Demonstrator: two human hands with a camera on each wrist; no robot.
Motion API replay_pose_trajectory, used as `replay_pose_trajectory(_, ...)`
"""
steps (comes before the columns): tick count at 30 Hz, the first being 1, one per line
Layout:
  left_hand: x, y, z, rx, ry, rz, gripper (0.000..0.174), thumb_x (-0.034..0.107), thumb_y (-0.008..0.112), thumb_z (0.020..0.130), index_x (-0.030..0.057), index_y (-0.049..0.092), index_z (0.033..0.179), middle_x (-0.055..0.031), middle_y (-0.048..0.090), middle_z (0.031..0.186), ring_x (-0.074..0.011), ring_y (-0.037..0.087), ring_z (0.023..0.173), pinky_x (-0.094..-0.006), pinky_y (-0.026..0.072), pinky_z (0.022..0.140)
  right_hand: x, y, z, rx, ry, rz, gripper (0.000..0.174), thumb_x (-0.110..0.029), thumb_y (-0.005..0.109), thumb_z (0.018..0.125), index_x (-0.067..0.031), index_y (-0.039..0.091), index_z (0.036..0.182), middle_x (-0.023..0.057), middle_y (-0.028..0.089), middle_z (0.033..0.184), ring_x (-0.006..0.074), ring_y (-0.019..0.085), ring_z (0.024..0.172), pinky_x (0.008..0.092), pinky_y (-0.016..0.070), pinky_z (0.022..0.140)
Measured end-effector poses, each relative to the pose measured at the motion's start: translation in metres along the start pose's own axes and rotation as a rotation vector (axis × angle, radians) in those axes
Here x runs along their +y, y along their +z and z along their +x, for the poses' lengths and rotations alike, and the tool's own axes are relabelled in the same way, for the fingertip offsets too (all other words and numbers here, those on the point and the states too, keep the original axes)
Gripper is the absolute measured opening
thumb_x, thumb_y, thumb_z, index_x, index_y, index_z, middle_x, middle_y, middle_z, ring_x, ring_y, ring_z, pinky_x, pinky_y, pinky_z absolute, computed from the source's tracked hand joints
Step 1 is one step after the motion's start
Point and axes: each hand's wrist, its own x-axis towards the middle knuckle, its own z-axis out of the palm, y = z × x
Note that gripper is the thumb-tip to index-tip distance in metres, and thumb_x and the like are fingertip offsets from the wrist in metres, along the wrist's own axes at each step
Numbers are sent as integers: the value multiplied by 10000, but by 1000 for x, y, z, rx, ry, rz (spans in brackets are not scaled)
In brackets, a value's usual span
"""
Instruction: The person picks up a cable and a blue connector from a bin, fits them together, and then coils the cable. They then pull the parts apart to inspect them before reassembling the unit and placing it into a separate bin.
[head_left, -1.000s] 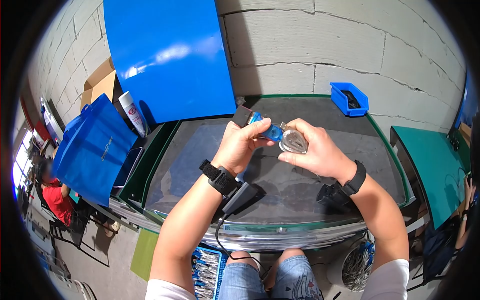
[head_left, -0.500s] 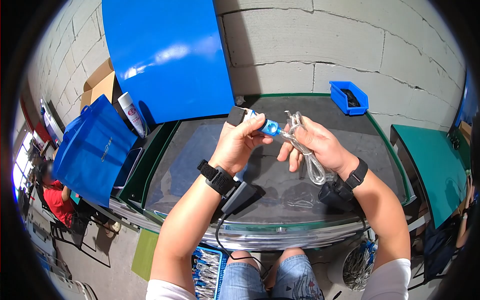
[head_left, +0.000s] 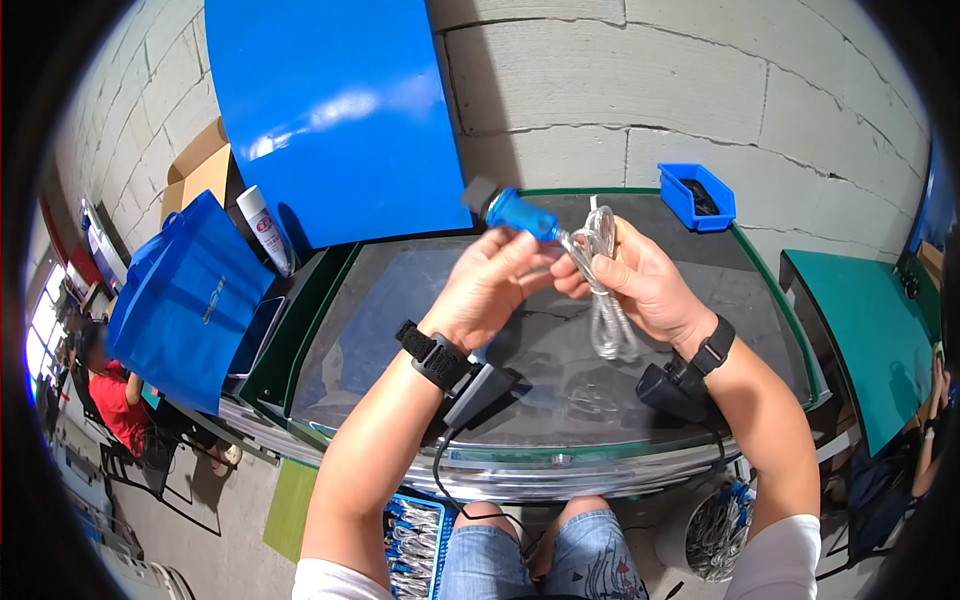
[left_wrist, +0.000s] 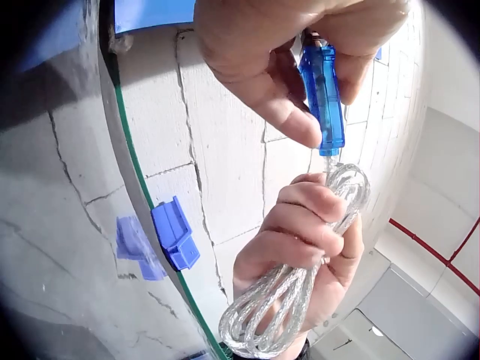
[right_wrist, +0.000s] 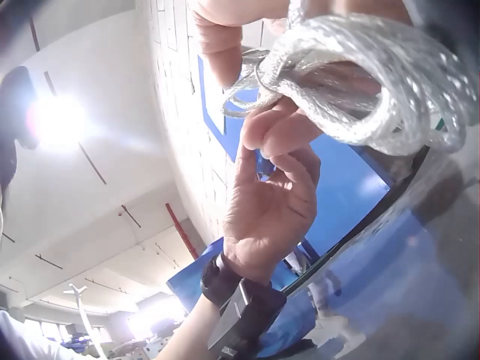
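In the head view, the left hand (head_left: 485, 285) is under a blue connector (head_left: 520, 214) with a blurred black end (head_left: 482, 195) pointing up and left. The left wrist view shows its fingers on both sides of the blue connector (left_wrist: 324, 101), pinching it. The right hand (head_left: 650, 285) grips a bundled clear-silver cable (head_left: 608, 325) that joins the connector's other end. Loops of this cable (left_wrist: 262, 319) hang below the right fingers in the left wrist view and fill the upper right of the right wrist view (right_wrist: 360, 75).
Both hands are above a dark tabletop (head_left: 400, 390) with a green edge. A blue bin (head_left: 700, 195) is at the back right. On the left are a spray can (head_left: 264, 230), a blue bag (head_left: 190, 300) and a tall blue panel (head_left: 340, 120). A seated person in red is far left.
The cable bundle has swung round to hang down, and the right fingers, spread half a second ago, now close around it. The connector has tilted, its black end rising above the left hand.
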Motion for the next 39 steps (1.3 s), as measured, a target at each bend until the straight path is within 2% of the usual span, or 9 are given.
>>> replay_pose_trajectory(2, 1, 9, -4, -69, -147, 131, 538, 183, 697, 799, 18, 403, 1218, -99, 567, 1128, -195, 584, 992, -345, 450, 916, 3, 5, 2, 64, -65, 3, 244, -148, 568, 897, -28, 431, 1059, 107, 598, 939, 142, 623, 784, 283, 518, 715)
replay_pose_trajectory(6, -1, 7, -6, -206, -252, 183, 633, 134, 739, 754, 16, 385, 1265, -70, 579, 1086, -174, 593, 945, -325, 469, 873, 8, 5, 0, 101, -159, -173, 327, -165, 634, 863, -30, 452, 1099, 55, 597, 949, 136, 579, 928, 291, 466, 834)
replay_pose_trajectory(8, 0, 10, -6, -248, -219, 212, 619, 154, 747, 750, 26, 411, 1254, -54, 595, 1018, -172, 605, 902, -317, 478, 850, 13, 0, 3, 110, -285, -524, 253, -176, 637, 864, -45, 511, 1039, 28, 593, 938, 105, 550, 914, 252, 438, 819)
replay_pose_trajectory(10, -1, 6, -5, -234, -188, 217, 553, 152, 721, 775, 26, 436, 1232, -59, 603, 972, -178, 614, 887, -323, 483, 841, 12, 0, 3, 134, -332, -528, 194, -218, 610, 886, -58, 547, 976, 18, 585, 924, 87, 533, 862, 231, 427, 778)
replay_pose_trajectory(12, 1, 6, -7, -231, -208, 157, 480, 150, 673, 816, 18, 445, 1216, -71, 602, 972, -182, 615, 896, -327, 487, 833, 0, -3, 1, 151, -156, -350, 214, -259, 567, 911, -60, 543, 983, 7, 565, 885, 76, 518, 843, 230, 421, 765)
replay_pose_trajectory(13, 3, 11, -9, -213, -213, 172, 407, 145, 625, 850, 21, 453, 1198, -64, 595, 915, -171, 609, 849, -326, 488, 830, 4, -12, 4, 168, -214, -389, 222, -278, 526, 931, -60, 543, 970, -6, 544, 808, 50, 503, 751, 213, 424, 677)
replay_pose_trajectory(20, 4, 11, -9, -152, -207, 281, 271, 161, 605, 862, 24, 527, 1083, -36, 553, 794, -125, 557, 677, -304, 508, 712, -10, -6, -1, 194, -160, -353, 156, -215, 517, 927, -60, 524, 908, -7, 546, 651, 42, 499, 561, 183, 414, 506)
replay_pose_trajectory(31, 5, 6, -7, 19, -90, 136, 122, 148, 582, 871, 43, 549, 924, -24, 530, 712, -110, 526, 595, -287, 496, 627, -20, -14, -4, 70, -36, -455, 104, -135, 525, 876, -41, 521, 830, 44, 606, 683, 71, 551, 566, 205, 451, 534)
replay_pose_trajectory(39, 9, 8, -9, 83, -118, 247, 162, 128, 657, 820, 42, 577, 931, -88, 650, 824, -91, 557, 614, -247, 500, 633, -19, -5, -7, 92, -140, -582, 71, -101, 523, 876, -35, 545, 862, 32, 607, 725, 62, 550, 611, 202, 452, 563)
